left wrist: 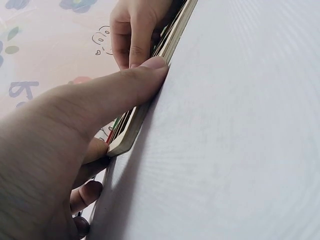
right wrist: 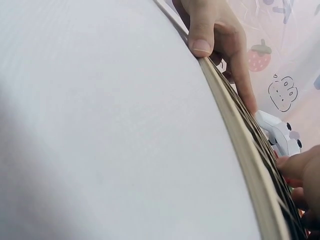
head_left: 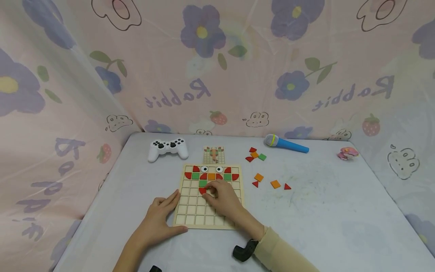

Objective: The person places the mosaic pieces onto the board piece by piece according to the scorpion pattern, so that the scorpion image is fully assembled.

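Note:
A pale wooden grid board (head_left: 192,209) lies on the table with red, green and orange pieces and two eye pieces set in its upper rows. My left hand (head_left: 154,219) rests at its near left corner, thumb along the front edge and fingers against the left side. In the left wrist view that thumb (left wrist: 150,67) touches the board's edge. Over the board's middle, my right hand (head_left: 224,198) has bent thumb and index fingertips at a red quarter-circle piece (head_left: 202,190), just below a green square (head_left: 202,183). The fingers partly hide the cells around it.
Behind the board lies a small pattern card (head_left: 214,155). A white game controller (head_left: 168,148) sits at back left, a blue toy microphone (head_left: 289,144) at back right. Loose orange squares (head_left: 275,184) and red pieces (head_left: 287,186) lie right of the board. A pink object (head_left: 347,153) is farther right.

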Demonstrator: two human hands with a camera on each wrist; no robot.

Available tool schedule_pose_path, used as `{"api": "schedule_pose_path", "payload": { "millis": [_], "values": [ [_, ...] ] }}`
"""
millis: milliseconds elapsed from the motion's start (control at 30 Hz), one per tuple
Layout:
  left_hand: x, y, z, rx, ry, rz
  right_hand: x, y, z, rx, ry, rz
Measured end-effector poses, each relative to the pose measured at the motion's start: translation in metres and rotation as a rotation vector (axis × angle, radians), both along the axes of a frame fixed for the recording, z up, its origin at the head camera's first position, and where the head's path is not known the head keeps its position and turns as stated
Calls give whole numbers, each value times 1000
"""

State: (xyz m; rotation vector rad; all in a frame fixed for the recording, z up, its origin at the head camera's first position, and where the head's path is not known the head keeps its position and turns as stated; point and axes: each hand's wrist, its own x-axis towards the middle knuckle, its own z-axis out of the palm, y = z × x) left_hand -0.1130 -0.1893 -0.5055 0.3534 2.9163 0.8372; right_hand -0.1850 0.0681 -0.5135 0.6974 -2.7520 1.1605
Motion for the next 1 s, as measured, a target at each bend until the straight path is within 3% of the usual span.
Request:
{"api": "schedule_pose_path", "payload": {
  "millis": [633,867,1000],
  "values": [
    [0,-1,-2,3,6,-1,-2,0,-2,-15,4,-2],
    [0,0,-2,0,4,-2,-1,3,9,-37,-59,5],
    [0,0,-1,-3,9,-2,-10,13,16,-44,-34,-16]
  ]
}}
